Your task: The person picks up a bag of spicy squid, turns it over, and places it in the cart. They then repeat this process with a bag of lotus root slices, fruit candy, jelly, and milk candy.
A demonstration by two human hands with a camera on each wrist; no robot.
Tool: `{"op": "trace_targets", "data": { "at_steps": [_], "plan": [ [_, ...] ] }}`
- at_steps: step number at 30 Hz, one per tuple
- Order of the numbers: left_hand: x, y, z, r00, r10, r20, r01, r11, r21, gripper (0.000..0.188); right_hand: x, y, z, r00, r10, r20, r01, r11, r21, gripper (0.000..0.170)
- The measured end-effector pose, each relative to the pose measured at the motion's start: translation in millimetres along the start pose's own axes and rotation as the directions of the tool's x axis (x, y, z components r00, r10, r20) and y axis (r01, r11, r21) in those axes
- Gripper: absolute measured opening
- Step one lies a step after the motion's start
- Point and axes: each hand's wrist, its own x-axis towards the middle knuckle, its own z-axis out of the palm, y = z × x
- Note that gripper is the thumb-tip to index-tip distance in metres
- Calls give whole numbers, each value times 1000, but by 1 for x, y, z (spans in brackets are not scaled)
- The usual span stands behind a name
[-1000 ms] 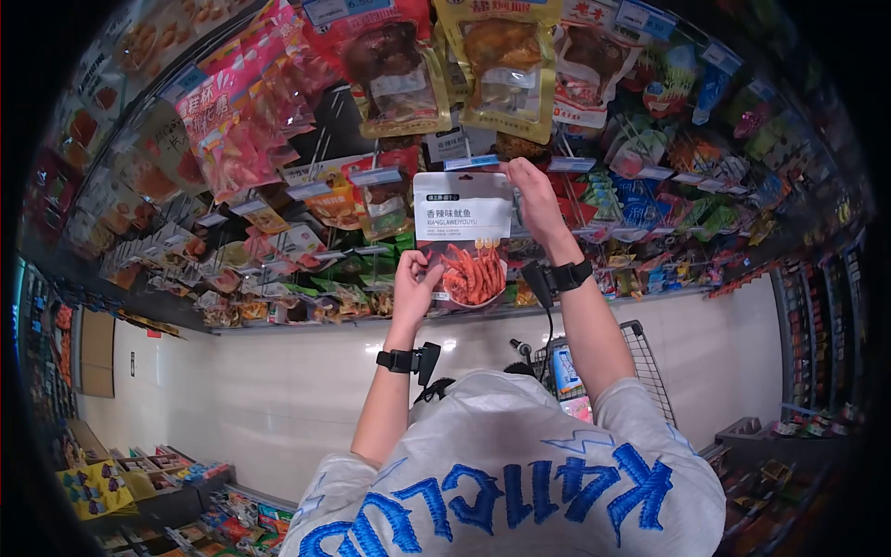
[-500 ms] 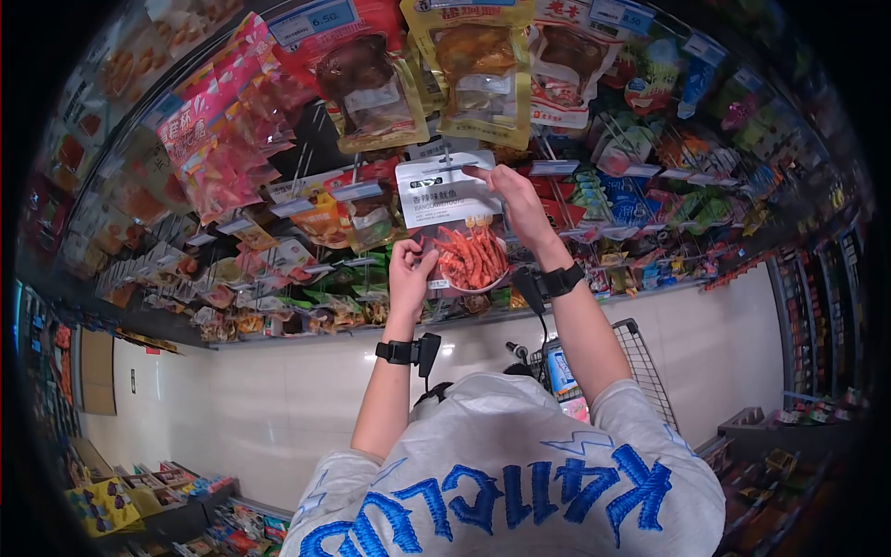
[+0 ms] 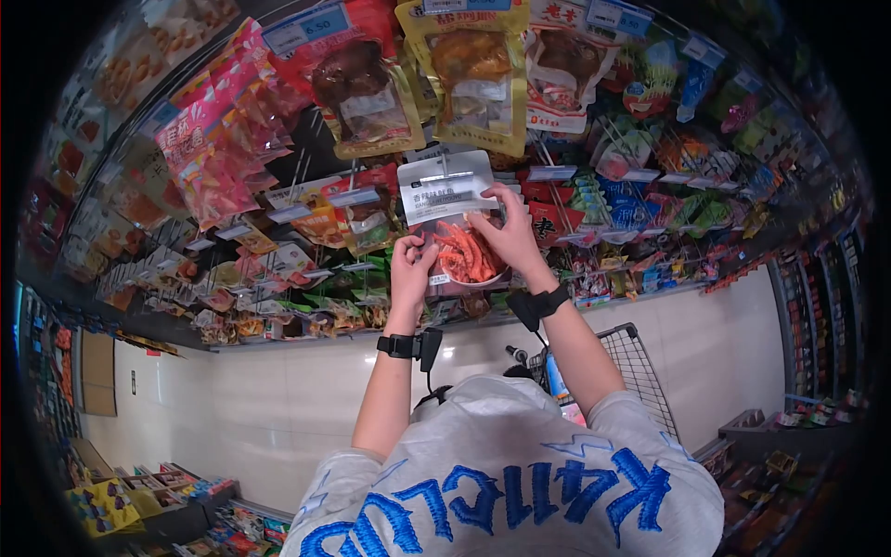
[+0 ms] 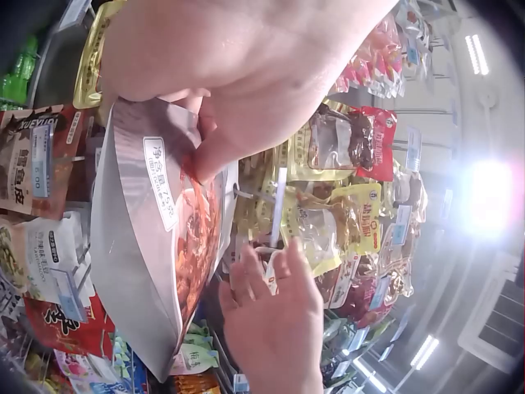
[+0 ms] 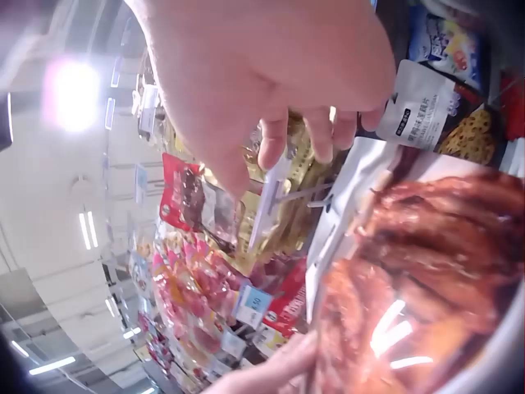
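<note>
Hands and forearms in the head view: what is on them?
The left hand and right hand are ungloved. Left: black strap, blocky black unit, thin dark cable. Right: matching black strap and black unit. Short, light grey sleeves.

Dark hooked rack (image 3: 320, 153), hanging snack packets (image 3: 478, 82)

The pouch (image 3: 447, 197) at the left hand (image 3: 408, 277) looks smooth plastic, its clear window (image 5: 410, 312) glossy. Beyond the right hand (image 3: 512, 243), the gold-edged packs (image 3: 479, 111) are shiny plastic. Below both hands: wire-metal cart (image 3: 640, 367), glossy smooth floor (image 3: 269, 399), matt cloth shirt (image 3: 441, 436).
</note>
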Motion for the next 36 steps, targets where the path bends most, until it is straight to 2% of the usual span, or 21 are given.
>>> {"op": "trace_targets", "data": {
  "at_steps": [1,2,5,6,8,9,11,15,17,18,20,21,23,24,27,28,29,31,32,34,36],
  "plan": [
    [4,-1,0,1000,-24,1,24,1000,12,25,-6,3,3,995,55,-82,-61,996,-71,36],
    [7,-2,0,999,-48,2,48,999,24,25,-12,21,10,992,75,-103,-78,997,-20,51],
    [17,-15,-8,997,-78,12,77,995,59,28,-20,58,20,991,120,-55,-122,992,-37,59],
    [20,-19,-10,997,-78,13,77,995,64,28,-21,55,20,991,121,-57,-123,992,-33,59],
    [26,-29,-13,997,-76,-12,77,989,123,32,-24,49,20,968,248,37,-250,966,67,62],
    [29,-32,-14,997,-80,-9,80,989,126,32,-25,52,21,967,252,33,-254,965,68,62],
    [33,-38,-16,997,-79,-15,80,990,118,35,-25,59,24,981,195,10,-194,980,-44,59],
    [39,-43,-23,998,-59,-7,59,987,152,35,-24,60,28,974,222,47,-213,967,-139,63],
    [45,-45,-28,999,-31,15,27,983,181,36,-23,49,28,926,366,95,-344,919,-195,66],
    [45,-43,-29,999,-27,22,22,983,183,36,-24,51,30,928,363,88,-341,920,-193,66],
    [42,-38,-28,999,36,10,-37,964,263,38,-30,64,36,971,230,59,-211,949,-235,73],
    [39,-35,-29,999,37,17,-40,964,262,38,-33,66,37,972,228,53,-210,949,-236,73],
    [33,-31,-31,998,37,55,-53,946,320,43,-41,68,40,981,185,66,-171,971,-168,78],
    [32,-29,-33,997,43,67,-66,917,393,53,-44,72,42,984,160,82,-149,980,-129,83],
    [24,-30,-35,989,61,137,-108,924,367,63,-49,76,47,989,111,99,-92,981,-172,86],
    [26,-32,-37,980,84,178,-148,911,385,74,-50,73,46,980,147,136,-125,980,-158,89],
    [25,-34,-39,979,82,186,-149,912,381,74,-53,70,45,980,148,129,-126,978,-164,89],
    [16,-28,-38,987,43,157,-125,824,553,79,-60,59,46,973,217,83,-190,948,-254,91],
    [13,-28,-39,986,38,164,-123,825,551,79,-64,54,45,972,222,77,-196,946,-258,91],
    [10,-31,-44,972,-80,220,-31,887,461,80,-76,51,44,953,298,54,-282,937,-207,88],
    [-1,-35,-49,957,-101,272,-31,896,443,79,-97,49,43,943,329,42,-315,928,-200,85]
  ]
}}
